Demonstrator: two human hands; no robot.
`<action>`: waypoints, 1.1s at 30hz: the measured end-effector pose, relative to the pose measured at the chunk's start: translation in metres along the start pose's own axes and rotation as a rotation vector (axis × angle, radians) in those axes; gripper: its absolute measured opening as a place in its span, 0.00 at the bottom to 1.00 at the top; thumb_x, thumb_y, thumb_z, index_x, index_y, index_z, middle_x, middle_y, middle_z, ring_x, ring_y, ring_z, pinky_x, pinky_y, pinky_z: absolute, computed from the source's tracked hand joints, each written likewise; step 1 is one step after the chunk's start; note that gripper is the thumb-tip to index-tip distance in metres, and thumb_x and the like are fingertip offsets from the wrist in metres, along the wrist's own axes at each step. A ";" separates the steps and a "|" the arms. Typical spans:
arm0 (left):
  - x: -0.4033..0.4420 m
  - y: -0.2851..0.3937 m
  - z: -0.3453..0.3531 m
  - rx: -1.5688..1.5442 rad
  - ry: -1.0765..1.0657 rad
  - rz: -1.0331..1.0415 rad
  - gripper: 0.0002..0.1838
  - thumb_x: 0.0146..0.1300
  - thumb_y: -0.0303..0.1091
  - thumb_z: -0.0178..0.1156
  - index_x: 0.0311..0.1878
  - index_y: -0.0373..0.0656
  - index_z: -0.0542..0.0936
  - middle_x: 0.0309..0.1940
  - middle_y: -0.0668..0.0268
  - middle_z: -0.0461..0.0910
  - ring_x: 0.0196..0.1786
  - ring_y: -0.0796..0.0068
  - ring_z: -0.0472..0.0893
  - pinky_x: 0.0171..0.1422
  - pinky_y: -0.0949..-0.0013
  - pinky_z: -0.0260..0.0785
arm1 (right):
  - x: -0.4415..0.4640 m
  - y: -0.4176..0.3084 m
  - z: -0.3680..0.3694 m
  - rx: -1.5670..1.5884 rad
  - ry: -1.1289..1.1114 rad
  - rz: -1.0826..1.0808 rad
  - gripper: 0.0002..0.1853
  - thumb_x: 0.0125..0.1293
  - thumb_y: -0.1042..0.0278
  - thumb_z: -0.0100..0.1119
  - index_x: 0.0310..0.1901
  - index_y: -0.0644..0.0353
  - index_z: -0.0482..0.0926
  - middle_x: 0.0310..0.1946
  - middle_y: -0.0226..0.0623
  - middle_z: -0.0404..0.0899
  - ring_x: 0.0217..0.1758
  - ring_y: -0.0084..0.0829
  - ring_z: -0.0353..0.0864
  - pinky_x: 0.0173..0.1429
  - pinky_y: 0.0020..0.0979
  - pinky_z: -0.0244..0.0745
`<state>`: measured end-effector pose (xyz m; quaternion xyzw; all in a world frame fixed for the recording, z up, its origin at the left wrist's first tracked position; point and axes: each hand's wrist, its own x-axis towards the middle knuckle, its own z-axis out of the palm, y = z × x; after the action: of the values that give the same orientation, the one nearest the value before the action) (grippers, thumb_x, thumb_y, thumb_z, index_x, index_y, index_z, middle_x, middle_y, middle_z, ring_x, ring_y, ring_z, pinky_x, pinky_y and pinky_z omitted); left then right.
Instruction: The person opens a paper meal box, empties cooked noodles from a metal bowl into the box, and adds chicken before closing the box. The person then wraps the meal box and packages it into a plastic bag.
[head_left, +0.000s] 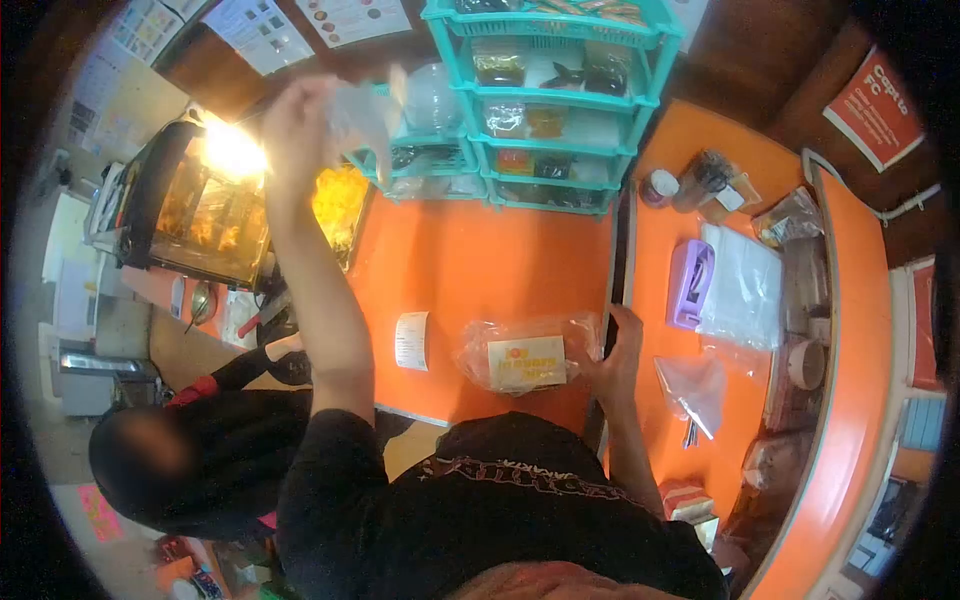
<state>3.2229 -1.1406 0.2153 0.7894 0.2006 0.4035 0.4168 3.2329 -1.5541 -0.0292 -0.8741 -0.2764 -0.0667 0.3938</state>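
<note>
My left hand (303, 112) is raised at the upper left, blurred, with its fingers closed on a clear plastic packet (358, 118) in front of the turquoise drawers. The packet's contents are too smeared to make out. Lower down, a clear plastic bag (478, 352) lies on the orange counter, around a pale box with yellow lettering (527, 362). My right hand (615, 362) is at the bag's right end, thumb and fingers curled around its edge. Left of the bag lies a white printed receipt (411, 341).
A turquoise drawer rack (555, 103) stands at the back. On the left are a lit glass warmer (210, 210) and a person in black (230, 450). A purple container (689, 284), stacked plastic bags (742, 285) and jars occupy the right-hand counter.
</note>
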 end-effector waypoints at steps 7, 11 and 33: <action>-0.185 -0.030 0.101 -0.243 -0.536 0.012 0.02 0.67 0.26 0.61 0.39 0.41 0.83 0.26 0.69 0.83 0.26 0.83 0.78 0.30 0.76 0.68 | 0.050 -0.101 -0.017 0.136 0.064 -0.293 0.32 0.55 0.60 0.75 0.60 0.61 0.75 0.57 0.52 0.75 0.65 0.50 0.73 0.69 0.45 0.67; -0.194 -0.059 0.086 -0.166 -0.523 -0.268 0.03 0.68 0.26 0.59 0.36 0.41 0.80 0.21 0.72 0.78 0.24 0.84 0.75 0.27 0.74 0.66 | 0.050 -0.069 -0.006 0.571 0.003 0.047 0.15 0.65 0.64 0.69 0.48 0.63 0.83 0.46 0.41 0.85 0.52 0.36 0.83 0.60 0.36 0.76; -0.252 -0.161 0.102 -0.406 -0.415 -0.295 0.10 0.61 0.27 0.57 0.43 0.36 0.84 0.29 0.60 0.83 0.35 0.69 0.83 0.41 0.68 0.75 | 0.026 -0.022 0.038 0.981 -0.293 0.701 0.09 0.66 0.66 0.66 0.33 0.61 0.81 0.25 0.26 0.77 0.23 0.18 0.72 0.27 0.27 0.69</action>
<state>3.1583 -1.2639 -0.0688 0.7180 0.1389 0.2009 0.6518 3.2386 -1.5035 -0.0322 -0.6303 -0.0227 0.3221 0.7060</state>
